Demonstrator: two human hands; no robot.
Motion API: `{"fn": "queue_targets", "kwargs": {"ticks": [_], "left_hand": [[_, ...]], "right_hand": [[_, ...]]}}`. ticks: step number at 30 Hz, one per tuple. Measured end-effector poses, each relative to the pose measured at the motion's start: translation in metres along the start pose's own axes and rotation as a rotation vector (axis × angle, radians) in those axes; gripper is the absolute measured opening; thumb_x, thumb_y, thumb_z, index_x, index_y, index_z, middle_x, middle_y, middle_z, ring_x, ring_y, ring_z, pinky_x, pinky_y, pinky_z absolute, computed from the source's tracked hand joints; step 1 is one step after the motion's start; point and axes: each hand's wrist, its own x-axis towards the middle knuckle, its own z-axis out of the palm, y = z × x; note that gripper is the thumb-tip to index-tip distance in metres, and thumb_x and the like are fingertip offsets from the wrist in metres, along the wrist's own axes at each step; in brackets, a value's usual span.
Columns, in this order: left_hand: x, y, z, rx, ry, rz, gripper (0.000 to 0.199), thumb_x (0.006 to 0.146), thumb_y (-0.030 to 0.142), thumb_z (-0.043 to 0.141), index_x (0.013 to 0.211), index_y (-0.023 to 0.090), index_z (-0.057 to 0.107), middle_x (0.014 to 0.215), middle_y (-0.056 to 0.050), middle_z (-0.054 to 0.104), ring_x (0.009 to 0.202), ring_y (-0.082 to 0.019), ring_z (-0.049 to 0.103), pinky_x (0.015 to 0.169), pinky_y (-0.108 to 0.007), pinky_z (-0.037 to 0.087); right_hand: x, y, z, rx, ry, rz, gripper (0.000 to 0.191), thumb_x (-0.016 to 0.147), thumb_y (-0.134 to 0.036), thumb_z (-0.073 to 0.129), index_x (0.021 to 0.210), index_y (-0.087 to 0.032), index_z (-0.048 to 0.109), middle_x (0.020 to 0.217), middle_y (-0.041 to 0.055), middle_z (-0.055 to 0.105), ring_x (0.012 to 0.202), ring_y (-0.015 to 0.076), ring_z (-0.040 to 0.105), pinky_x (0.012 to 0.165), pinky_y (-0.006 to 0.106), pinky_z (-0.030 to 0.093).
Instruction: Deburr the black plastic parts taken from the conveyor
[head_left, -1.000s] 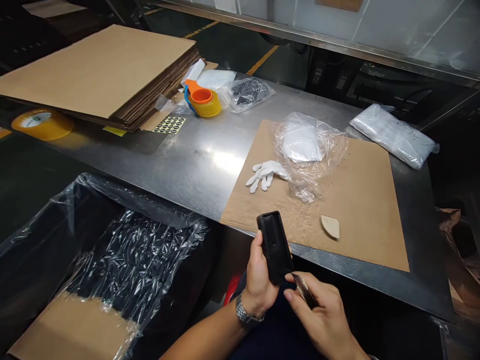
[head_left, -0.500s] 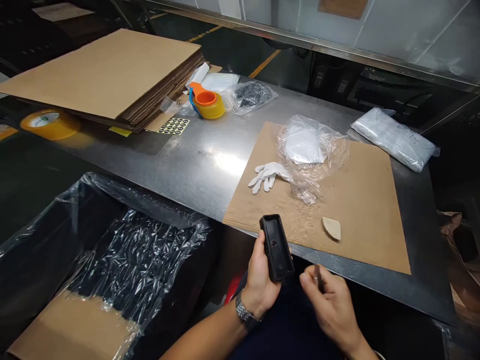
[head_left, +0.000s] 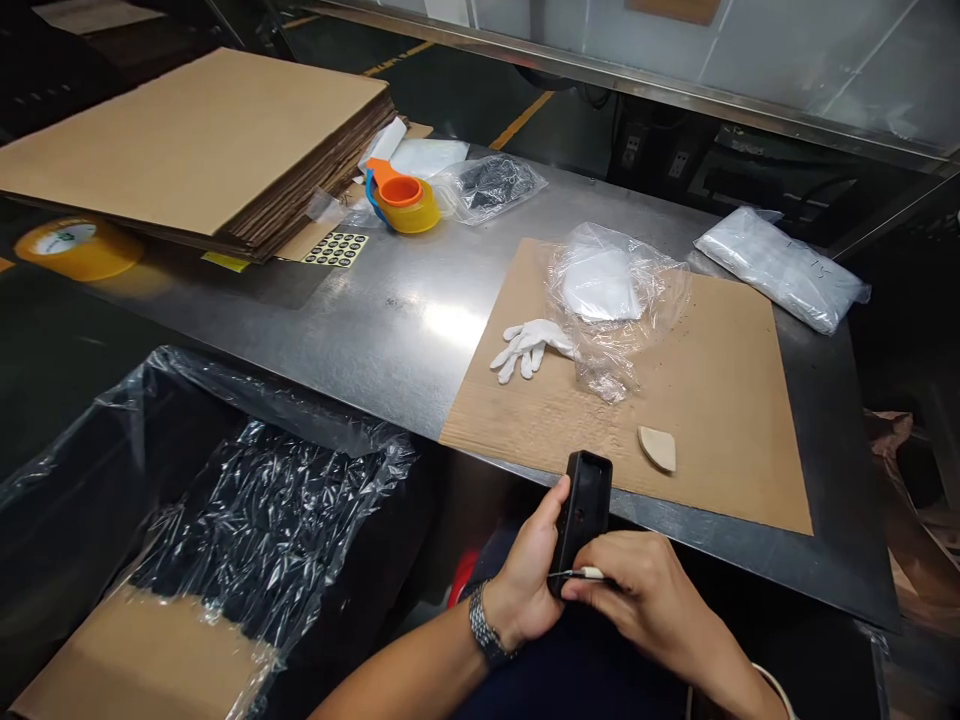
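My left hand [head_left: 525, 575] is closed around a black, open-topped rectangular plastic case [head_left: 587, 500], tilted over the table's front edge. A small hole shows in the case's floor. My right hand [head_left: 645, 590] pinches a small thin-bladed tool [head_left: 589, 573] with a pale collar; its exact kind is unclear. The tool's metal tip lies at the near end of the case, and the fingers hide the rest of it. Just beyond, on the cardboard sheet [head_left: 735, 400], lies a beige quarter-round pad [head_left: 658, 449]. A white glove [head_left: 531, 346] rests farther left.
A clear plastic bag with white contents [head_left: 600, 285] sits on the cardboard. Behind stand a tape dispenser [head_left: 409, 205], stacked cardboard [head_left: 202, 140] and a wrapped white pack [head_left: 780, 265]. At lower left is a bin lined with black plastic [head_left: 247, 520]. A tape roll [head_left: 75, 247] lies left.
The black case has shifted right and turned more upright in my left hand. My right hand has moved left to it, bringing the thin tool's tip to the case's near end.
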Motion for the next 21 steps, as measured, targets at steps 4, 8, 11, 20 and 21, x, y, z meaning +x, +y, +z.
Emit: {"fn": "queue_targets", "kwargs": {"ticks": [4, 8, 11, 20, 21], "left_hand": [[0.002, -0.004, -0.003, -0.009, -0.062, -0.048, 0.046, 0.091, 0.043, 0.042, 0.064, 0.009, 0.058, 0.055, -0.003, 0.055, 0.042, -0.009, 0.049, 0.037, -0.018, 0.033], [-0.001, -0.011, -0.002, -0.030, -0.102, -0.066, 0.046, 0.092, 0.041, 0.041, 0.060, 0.011, 0.056, 0.051, -0.002, 0.055, 0.039, -0.008, 0.047, 0.038, -0.018, 0.035], [-0.003, -0.016, -0.003, 0.014, -0.130, -0.068, 0.041, 0.090, 0.043, 0.043, 0.068, 0.012, 0.059, 0.057, -0.004, 0.059, 0.045, -0.011, 0.053, 0.045, -0.020, 0.041], [-0.011, -0.020, -0.006, 0.254, -0.005, -0.110, 0.037, 0.091, 0.047, 0.037, 0.084, 0.016, 0.056, 0.056, -0.003, 0.056, 0.043, -0.013, 0.053, 0.040, -0.020, 0.040], [-0.011, -0.020, -0.006, 0.265, -0.015, -0.116, 0.039, 0.091, 0.047, 0.036, 0.083, 0.015, 0.056, 0.056, -0.003, 0.056, 0.043, -0.013, 0.052, 0.040, -0.020, 0.040]], "right_hand": [[-0.003, 0.004, 0.001, -0.050, 0.016, -0.027, 0.032, 0.088, -0.036, 0.051, 0.063, -0.017, 0.050, 0.058, -0.0017, 0.054, 0.054, 0.0104, 0.048, 0.053, 0.024, 0.030], [-0.004, 0.011, -0.001, -0.015, 0.109, -0.046, 0.033, 0.092, -0.032, 0.046, 0.063, -0.017, 0.052, 0.058, 0.0000, 0.056, 0.054, 0.0103, 0.050, 0.053, 0.023, 0.031], [-0.003, 0.019, -0.004, -0.034, 0.174, 0.007, 0.031, 0.091, -0.031, 0.046, 0.064, -0.017, 0.053, 0.058, 0.0005, 0.056, 0.052, 0.0105, 0.050, 0.051, 0.023, 0.031], [0.007, 0.033, -0.029, 0.094, 0.229, 0.200, 0.021, 0.086, -0.032, 0.053, 0.094, -0.019, 0.066, 0.083, 0.0052, 0.071, 0.070, 0.0177, 0.065, 0.063, 0.024, 0.045], [0.009, 0.034, -0.031, 0.118, 0.199, 0.179, 0.020, 0.087, -0.030, 0.051, 0.087, -0.019, 0.068, 0.080, 0.0044, 0.070, 0.070, 0.0169, 0.064, 0.063, 0.024, 0.044]]}}
